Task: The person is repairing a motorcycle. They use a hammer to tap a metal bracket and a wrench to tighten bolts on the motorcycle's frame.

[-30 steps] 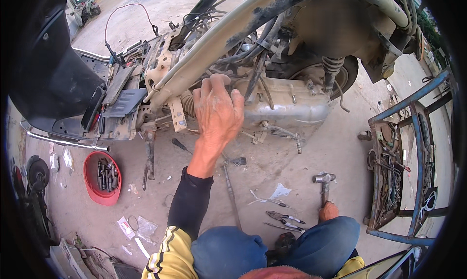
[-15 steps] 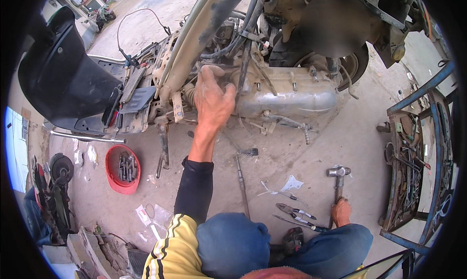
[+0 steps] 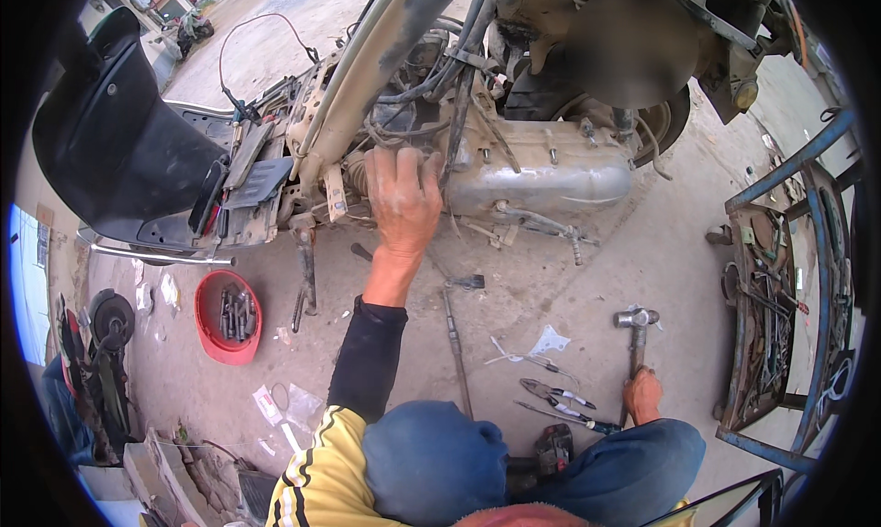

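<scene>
A scooter with its covers off stands before me, its engine exposed and dusty. My left hand (image 3: 402, 201) reaches up to it, fingers bent over at the left end of the silver engine casing (image 3: 560, 180), beside a ribbed rubber hose (image 3: 356, 173). The fingertips are hidden, so what they grip cannot be made out. Low on the right, my right hand (image 3: 643, 395) is closed around the handle of a ball-peen hammer (image 3: 637, 319), its head pointing away from me. Pliers (image 3: 551, 394) and a screwdriver (image 3: 601, 427) lie just left of that hand.
On the ground at left sits a red helmet-like bowl (image 3: 209, 339) with several metal parts inside. A long metal bar (image 3: 455, 348) lies in the middle, near a cordless power tool (image 3: 553, 446). A blue metal rack (image 3: 741, 440) full of tools stands at right. The scooter's kickstand (image 3: 306, 284) juts down.
My left hand has shifted slightly toward me, and its raised fingers have curled downward at the engine. The right hand stays on the hammer. The view has tilted a little.
</scene>
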`<control>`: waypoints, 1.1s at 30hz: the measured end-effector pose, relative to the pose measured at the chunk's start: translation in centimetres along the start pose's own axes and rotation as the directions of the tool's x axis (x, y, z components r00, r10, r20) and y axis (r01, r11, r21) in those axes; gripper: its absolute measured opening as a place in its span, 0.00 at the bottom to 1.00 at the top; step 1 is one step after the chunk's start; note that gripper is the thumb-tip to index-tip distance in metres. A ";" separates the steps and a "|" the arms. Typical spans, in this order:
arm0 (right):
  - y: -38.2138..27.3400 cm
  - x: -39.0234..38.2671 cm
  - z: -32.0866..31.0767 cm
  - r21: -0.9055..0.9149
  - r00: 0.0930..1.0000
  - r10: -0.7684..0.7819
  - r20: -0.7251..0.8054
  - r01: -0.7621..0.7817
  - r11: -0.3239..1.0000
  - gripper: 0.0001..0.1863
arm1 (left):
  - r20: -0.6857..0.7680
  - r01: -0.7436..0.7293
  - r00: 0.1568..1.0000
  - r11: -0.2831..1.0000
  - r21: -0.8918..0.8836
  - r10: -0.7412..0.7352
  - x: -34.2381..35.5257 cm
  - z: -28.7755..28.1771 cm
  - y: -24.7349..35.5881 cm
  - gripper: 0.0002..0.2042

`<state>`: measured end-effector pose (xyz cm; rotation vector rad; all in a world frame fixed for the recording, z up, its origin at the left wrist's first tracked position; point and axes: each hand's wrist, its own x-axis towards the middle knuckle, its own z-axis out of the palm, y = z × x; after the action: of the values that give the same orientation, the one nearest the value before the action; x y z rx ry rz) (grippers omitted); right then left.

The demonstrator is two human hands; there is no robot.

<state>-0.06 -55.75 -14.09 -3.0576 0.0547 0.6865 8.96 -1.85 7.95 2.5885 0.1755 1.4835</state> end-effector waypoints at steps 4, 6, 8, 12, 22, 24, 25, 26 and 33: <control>0.3 0.5 0.8 -0.006 0.999 0.019 -0.037 -0.019 1.000 0.19 | 0.027 0.022 0.999 0.998 -0.055 -0.021 0.2 -0.1 0.2 0.12; 0.6 0.6 1.4 -0.003 0.998 0.008 -0.061 -0.009 1.000 0.19 | 0.044 0.064 0.997 0.994 -0.092 -0.060 0.3 -0.8 0.7 0.11; 0.5 0.4 1.4 -0.006 0.997 0.009 -0.074 -0.010 1.000 0.19 | 0.041 0.076 0.997 0.991 -0.113 -0.072 0.2 -0.9 0.9 0.10; 0.3 0.4 1.2 -0.031 0.998 0.008 -0.060 -0.010 0.999 0.21 | 0.080 0.048 0.996 0.999 -0.004 -0.048 -0.1 -0.6 0.4 0.09; 0.4 0.5 1.4 -0.014 0.999 0.020 -0.039 -0.021 1.000 0.23 | 0.038 0.052 0.998 0.997 -0.058 -0.050 -0.5 -0.9 1.0 0.17; 0.4 0.3 0.8 -0.027 0.999 0.036 -0.019 -0.037 0.999 0.22 | 0.068 0.084 0.994 0.996 -0.011 -0.083 -1.2 -1.5 0.9 0.24; 0.2 0.4 0.7 -0.033 0.999 0.041 -0.011 -0.041 0.999 0.22 | 0.077 0.067 0.995 0.997 0.035 -0.070 -1.4 -1.8 0.8 0.25; 0.0 0.5 0.9 -0.033 1.000 0.027 -0.014 -0.027 0.999 0.21 | 0.087 0.049 0.995 0.995 0.081 -0.056 -1.6 -2.0 0.6 0.26; 0.7 0.2 1.3 -0.027 0.997 -0.029 -0.066 0.028 0.999 0.20 | 0.153 0.074 0.985 0.995 0.063 -0.083 -1.1 -2.7 0.3 0.27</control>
<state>-0.41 -56.40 -15.32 -3.0988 0.0024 0.5886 6.08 -2.11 8.44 2.6946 0.3018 1.2623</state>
